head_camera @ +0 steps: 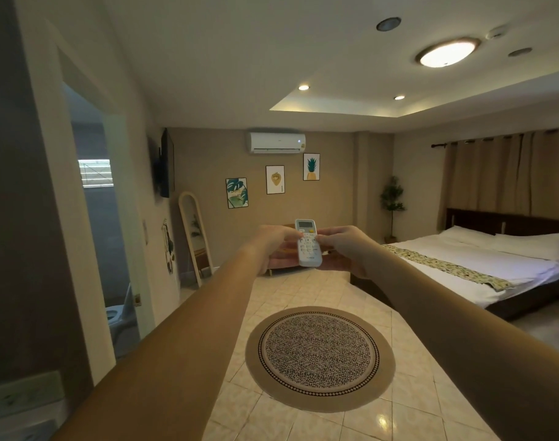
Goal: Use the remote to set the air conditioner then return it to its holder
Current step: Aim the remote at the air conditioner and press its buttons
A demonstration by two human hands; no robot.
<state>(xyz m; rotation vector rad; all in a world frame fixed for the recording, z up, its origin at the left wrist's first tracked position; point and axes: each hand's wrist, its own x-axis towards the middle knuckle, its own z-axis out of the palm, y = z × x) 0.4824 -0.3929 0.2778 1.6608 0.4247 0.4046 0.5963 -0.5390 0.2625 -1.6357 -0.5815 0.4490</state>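
**Head view: remote aimed at AC, both hands on it**

Head view shows both arms stretched forward at chest height. The remote (307,243) sits between the two hands, screen end up and away from the person, long axis pointing roughly at the AC (276,142) high on the far wall, straight ahead and above the hands.

Left hand (273,246) is closed around the remote's left edge and underside, thumb on the upper buttons. Right hand (343,246) grips the right edge, thumb tip also on the keypad. Both hands touch the remote; neither is clearly nearer.

Judgement: the setting step is in hand; return is not yet done. No holder can be identified in this view, so its direction from the hands cannot be told. Screen readout too small to read.
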